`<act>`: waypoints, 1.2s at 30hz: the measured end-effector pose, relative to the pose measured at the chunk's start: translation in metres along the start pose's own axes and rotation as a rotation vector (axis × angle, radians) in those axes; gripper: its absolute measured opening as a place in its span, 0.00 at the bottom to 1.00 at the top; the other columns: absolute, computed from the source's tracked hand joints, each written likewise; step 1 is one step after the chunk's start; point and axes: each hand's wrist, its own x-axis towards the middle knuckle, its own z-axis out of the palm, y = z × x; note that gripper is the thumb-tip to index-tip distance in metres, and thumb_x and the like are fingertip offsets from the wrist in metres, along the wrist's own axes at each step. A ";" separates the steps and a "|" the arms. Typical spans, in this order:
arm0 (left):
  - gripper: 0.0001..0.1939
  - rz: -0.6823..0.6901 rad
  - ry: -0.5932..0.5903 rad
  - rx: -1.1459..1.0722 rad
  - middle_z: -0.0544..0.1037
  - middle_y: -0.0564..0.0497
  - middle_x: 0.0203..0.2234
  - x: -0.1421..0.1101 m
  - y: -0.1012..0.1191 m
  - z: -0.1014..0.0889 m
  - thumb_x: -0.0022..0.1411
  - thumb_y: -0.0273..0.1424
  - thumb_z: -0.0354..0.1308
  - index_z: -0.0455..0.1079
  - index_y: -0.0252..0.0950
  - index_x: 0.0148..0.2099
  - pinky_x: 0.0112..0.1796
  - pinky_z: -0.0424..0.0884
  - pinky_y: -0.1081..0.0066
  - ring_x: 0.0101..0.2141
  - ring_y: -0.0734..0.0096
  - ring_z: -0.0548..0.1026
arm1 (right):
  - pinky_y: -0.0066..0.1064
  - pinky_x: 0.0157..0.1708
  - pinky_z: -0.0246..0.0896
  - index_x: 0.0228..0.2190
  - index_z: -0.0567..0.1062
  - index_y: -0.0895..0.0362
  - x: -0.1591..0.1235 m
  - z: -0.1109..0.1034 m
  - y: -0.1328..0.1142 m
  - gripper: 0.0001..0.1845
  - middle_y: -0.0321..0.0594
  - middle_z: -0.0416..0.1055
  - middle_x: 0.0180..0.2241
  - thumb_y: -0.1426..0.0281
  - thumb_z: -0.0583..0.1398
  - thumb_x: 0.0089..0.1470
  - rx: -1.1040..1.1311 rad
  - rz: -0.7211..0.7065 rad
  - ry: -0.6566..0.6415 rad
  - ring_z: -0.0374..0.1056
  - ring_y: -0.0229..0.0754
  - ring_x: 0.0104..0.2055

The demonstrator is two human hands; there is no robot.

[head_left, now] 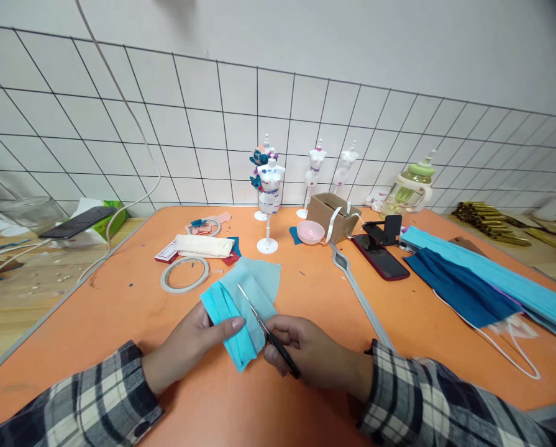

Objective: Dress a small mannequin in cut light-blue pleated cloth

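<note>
My left hand (191,341) pinches a folded light-blue piece of fabric (240,304) near the front of the orange table (119,310), thumb on top of it. My right hand (305,351) is closed round the black handles of a pair of scissors (263,326). The scissor blades lie across the blue fabric, pointing up and to the left. Both sleeves are plaid.
A tape ring (184,274), cream cloth (203,246) and small white mannequins (269,198) stand behind the fabric. A pink bowl (310,232), cardboard box (333,217), dark-red phone (380,257), metal ruler (359,295), more blue fabric (464,288) and a bottle (408,189) sit to the right.
</note>
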 end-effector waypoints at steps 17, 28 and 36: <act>0.18 0.056 0.091 -0.087 0.83 0.46 0.40 0.003 0.001 0.000 0.60 0.44 0.67 0.74 0.36 0.45 0.41 0.75 0.65 0.38 0.58 0.79 | 0.25 0.23 0.47 0.34 0.70 0.57 0.002 -0.001 0.001 0.20 0.26 0.60 0.21 0.56 0.68 0.50 -0.037 -0.010 0.045 0.53 0.30 0.22; 0.15 -0.089 -0.009 -0.040 0.85 0.46 0.30 0.006 -0.007 -0.006 0.66 0.40 0.62 0.78 0.33 0.34 0.39 0.76 0.65 0.32 0.60 0.80 | 0.26 0.27 0.51 0.35 0.70 0.57 -0.001 0.000 -0.006 0.23 0.28 0.63 0.25 0.54 0.69 0.48 -0.043 0.044 0.017 0.56 0.31 0.25; 0.14 -0.120 0.070 -0.160 0.85 0.47 0.30 0.006 -0.001 0.000 0.60 0.41 0.67 0.78 0.34 0.36 0.37 0.76 0.66 0.31 0.60 0.81 | 0.25 0.22 0.47 0.31 0.69 0.57 -0.002 0.000 -0.011 0.24 0.27 0.60 0.21 0.51 0.68 0.48 -0.080 0.059 0.014 0.53 0.30 0.22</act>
